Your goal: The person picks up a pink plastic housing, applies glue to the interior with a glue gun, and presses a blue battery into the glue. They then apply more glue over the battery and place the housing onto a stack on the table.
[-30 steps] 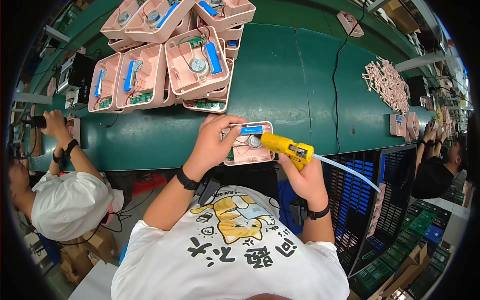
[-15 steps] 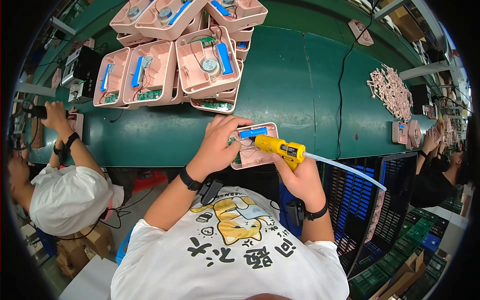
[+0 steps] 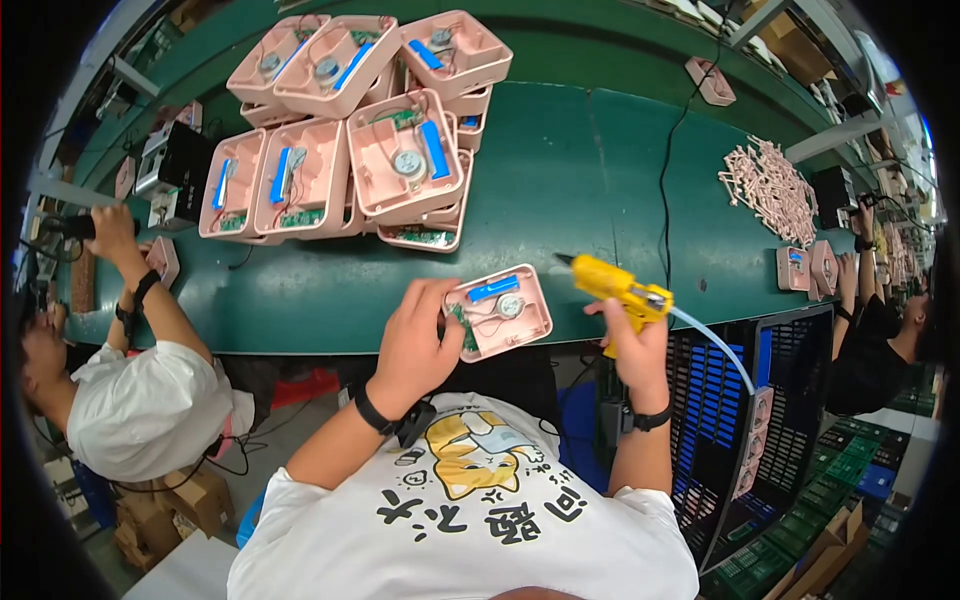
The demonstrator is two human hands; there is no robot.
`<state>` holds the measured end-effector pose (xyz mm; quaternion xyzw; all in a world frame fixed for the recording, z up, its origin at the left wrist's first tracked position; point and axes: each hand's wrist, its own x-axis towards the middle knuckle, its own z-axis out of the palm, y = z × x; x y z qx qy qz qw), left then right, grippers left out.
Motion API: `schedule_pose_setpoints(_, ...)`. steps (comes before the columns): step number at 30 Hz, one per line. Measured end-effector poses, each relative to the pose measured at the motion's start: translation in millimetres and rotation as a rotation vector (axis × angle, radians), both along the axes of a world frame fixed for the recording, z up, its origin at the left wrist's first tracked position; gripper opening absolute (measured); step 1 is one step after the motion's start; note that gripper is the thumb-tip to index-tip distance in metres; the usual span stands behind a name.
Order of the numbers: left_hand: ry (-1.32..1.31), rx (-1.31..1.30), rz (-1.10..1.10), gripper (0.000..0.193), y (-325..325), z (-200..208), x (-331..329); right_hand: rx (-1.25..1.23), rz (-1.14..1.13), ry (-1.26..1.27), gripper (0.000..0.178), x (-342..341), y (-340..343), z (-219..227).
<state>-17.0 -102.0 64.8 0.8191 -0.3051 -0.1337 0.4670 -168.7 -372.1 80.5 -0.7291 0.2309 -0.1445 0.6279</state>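
Observation:
In my left hand (image 3: 418, 328) is a pink plastic housing (image 3: 529, 318), gripped by its left side at the table's near edge. Inside it lie a blue battery cell (image 3: 493, 288), a round silver speaker-like disc (image 3: 510, 306), thin wires and a green circuit board (image 3: 463, 325), partly covered by my fingers. My right hand (image 3: 632, 345) is wrapped round the handle of a yellow hot glue gun (image 3: 612, 285). Its dark nozzle points left, apart from the housing and to the right of it. A translucent glue stick (image 3: 715, 347) trails from the gun's back.
Stacked pink housings (image 3: 405, 165) with batteries and boards stand at the far left. Right lies a pile of small pink parts (image 3: 768, 190) beside a black cable (image 3: 668, 180). Dark crates (image 3: 715, 430) stand by my right arm. Co-workers sit left (image 3: 140, 400) and right (image 3: 880, 350).
My right hand has drawn the glue gun out of the housing, up and to the right. The housing, still in my left hand, shows its round disc uncovered. The whole view has shifted slightly.

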Motion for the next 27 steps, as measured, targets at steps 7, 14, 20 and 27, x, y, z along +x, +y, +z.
schedule_pose_setpoints(7,0.111,-0.173,-0.167,0.036,-74,-29,22,0.159,-0.348,-0.338,0.034,-26,-78,-76)
schedule_pose_setpoints(14,-0.109,-0.272,0.216,0.037,-200,-61,96,0.150,-0.416,-0.418,0.031,-20,-68,-77)
schedule_pose_setpoints(20,-0.334,-0.508,0.051,0.041,-202,-14,67,0.171,-0.405,-0.442,0.032,-24,-74,-83)
schedule_pose_setpoints(27,-0.871,-0.259,-0.065,0.034,-62,134,66,0.209,-0.402,-0.456,0.035,-26,-75,-85)
